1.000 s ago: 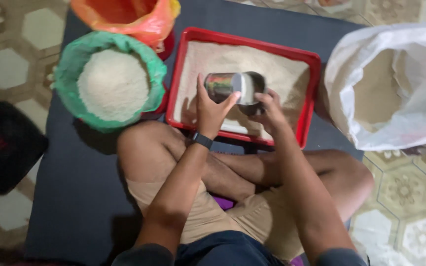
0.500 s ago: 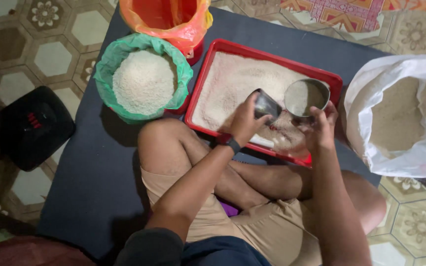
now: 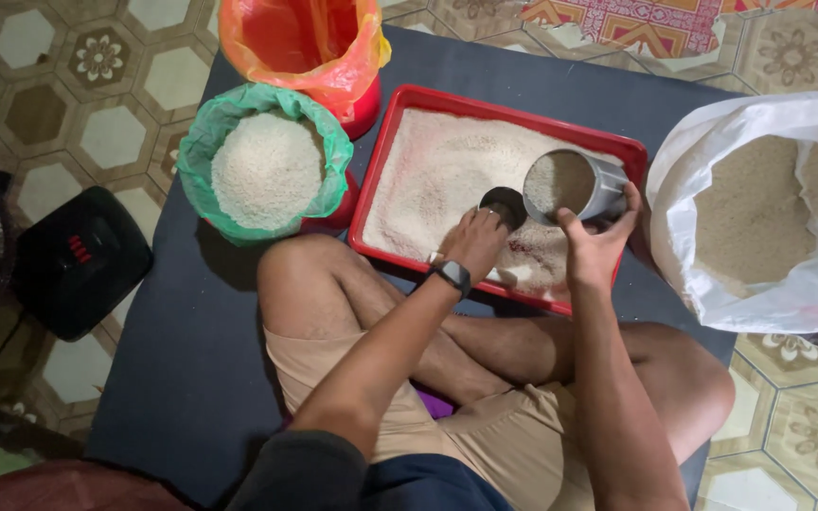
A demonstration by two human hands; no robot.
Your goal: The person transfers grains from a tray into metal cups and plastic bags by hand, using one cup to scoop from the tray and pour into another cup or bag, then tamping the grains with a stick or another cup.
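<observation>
Dark mat [image 3: 191, 378] on tiled floor [image 3: 40, 104]; R hand [image 3: 598, 248] grips cup [image 3: 575, 185], L hand [image 3: 477, 238] grips scoop [image 3: 504, 203].

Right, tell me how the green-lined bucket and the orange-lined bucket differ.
The green-lined bucket is heaped with white rice; the orange-lined bucket shows no rice inside. The green-lined bucket sits nearer the person's knee, the orange-lined bucket farther back. Both are red, plastic-lined, and stand left of the red tray.
</observation>
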